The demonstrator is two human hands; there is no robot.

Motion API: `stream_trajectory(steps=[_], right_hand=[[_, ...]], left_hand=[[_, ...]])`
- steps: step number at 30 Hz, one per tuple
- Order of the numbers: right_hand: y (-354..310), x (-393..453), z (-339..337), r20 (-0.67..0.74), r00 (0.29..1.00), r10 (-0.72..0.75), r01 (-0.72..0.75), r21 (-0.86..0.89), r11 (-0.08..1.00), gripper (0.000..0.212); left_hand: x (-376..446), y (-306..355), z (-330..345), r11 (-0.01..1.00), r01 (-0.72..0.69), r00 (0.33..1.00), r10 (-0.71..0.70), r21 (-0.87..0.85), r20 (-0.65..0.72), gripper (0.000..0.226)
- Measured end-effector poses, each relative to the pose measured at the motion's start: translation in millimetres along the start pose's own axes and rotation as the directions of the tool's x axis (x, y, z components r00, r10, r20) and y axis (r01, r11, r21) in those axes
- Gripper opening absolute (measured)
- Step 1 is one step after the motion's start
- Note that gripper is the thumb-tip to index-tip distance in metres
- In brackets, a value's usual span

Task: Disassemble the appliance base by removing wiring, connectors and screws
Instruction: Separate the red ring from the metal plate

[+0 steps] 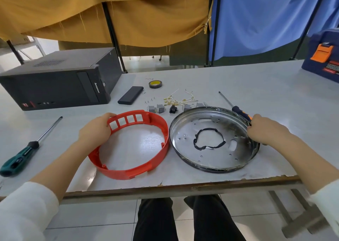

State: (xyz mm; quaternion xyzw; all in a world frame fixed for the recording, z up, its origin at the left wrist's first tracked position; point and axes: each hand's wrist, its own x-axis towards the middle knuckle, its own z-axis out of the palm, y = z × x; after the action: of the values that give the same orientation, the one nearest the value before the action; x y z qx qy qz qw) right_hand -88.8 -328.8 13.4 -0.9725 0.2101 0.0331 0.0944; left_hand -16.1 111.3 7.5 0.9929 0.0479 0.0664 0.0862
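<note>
Two hands grasping: left hand (95,130) curls around the red ring (132,145); beside it, right hand (266,130) grips the metal plate (212,140) rim.

We see two bare forearms reaching in from the lower corners, each ending in a bare hand: the left hand (94,129) towards nine o'clock of centre, the right hand (266,129) towards three o'clock. Neither shows a ring, watch or glove. Each arm wears a white sleeve pushed up short of the wrist; the left sleeve (25,209) fills the corner at seven o'clock, soft and loosely bunched, and the right sleeve (326,202) shows at four o'clock with a ribbed cuff edge. At six o'clock, below the table edge, we see two legs in black trousers (185,220), plain and lightly creased.
</note>
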Motion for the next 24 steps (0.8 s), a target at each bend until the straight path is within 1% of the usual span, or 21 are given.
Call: stream_trajectory(steps=[3, 5, 6, 7, 9, 12, 17, 21, 24], right_hand=[[5.2, 7.4, 1.2, -0.047, 0.999, 0.016, -0.015, 0.021, 1.0, 0.044], [8.4, 14.6, 3.2, -0.075, 0.997, 0.008, -0.01, -0.029, 1.0, 0.054], [10.3, 18.8, 4.7, -0.087, 0.996, -0.005, 0.001, -0.047, 0.999, 0.052], [12.3, 23.3, 6.7, -0.1, 0.995, -0.019, 0.014, -0.048, 0.999, 0.046], [16.1, 30.5, 10.1, -0.134, 0.991, -0.018, 0.017, -0.01, 1.0, 0.031], [20.1, 36.1, 14.5, -0.184, 0.983, 0.009, 0.0, 0.048, 0.999, 0.02], [16.2, 41.4, 14.9, -0.184, 0.983, 0.028, -0.015, 0.074, 0.997, 0.016], [11.5, 43.7, 15.7, -0.189, 0.981, 0.05, -0.033, 0.092, 0.995, 0.016], [10.8, 43.6, 16.1, -0.191, 0.98, 0.055, -0.04, 0.083, 0.996, 0.018]], left_hand=[[3.9, 5.2, 1.9, 1.0, -0.002, 1.0, 0.002, 0.0, -0.014, 0.053], [6.9, 11.6, 3.9, 1.0, -0.007, 1.0, 0.007, -0.009, -0.012, 0.053], [8.4, 14.9, 5.3, 1.0, -0.017, 1.0, 0.017, -0.012, -0.011, 0.053], [9.9, 18.3, 7.0, 1.0, -0.029, 1.0, 0.028, -0.011, -0.013, 0.053], [13.1, 23.3, 10.2, 0.999, -0.042, 0.999, 0.042, -0.009, -0.023, 0.053], [19.6, 27.2, 14.9, 0.999, -0.023, 0.999, 0.022, -0.033, -0.033, 0.054], [29.0, 29.3, 15.2, 0.999, 0.0, 1.0, 0.0, -0.043, -0.018, 0.055], [33.6, 25.4, 14.7, 0.998, 0.008, 1.0, -0.008, -0.06, -0.01, 0.056], [34.8, 23.0, 14.5, 0.997, 0.005, 1.0, -0.005, -0.074, 0.0, 0.053]])
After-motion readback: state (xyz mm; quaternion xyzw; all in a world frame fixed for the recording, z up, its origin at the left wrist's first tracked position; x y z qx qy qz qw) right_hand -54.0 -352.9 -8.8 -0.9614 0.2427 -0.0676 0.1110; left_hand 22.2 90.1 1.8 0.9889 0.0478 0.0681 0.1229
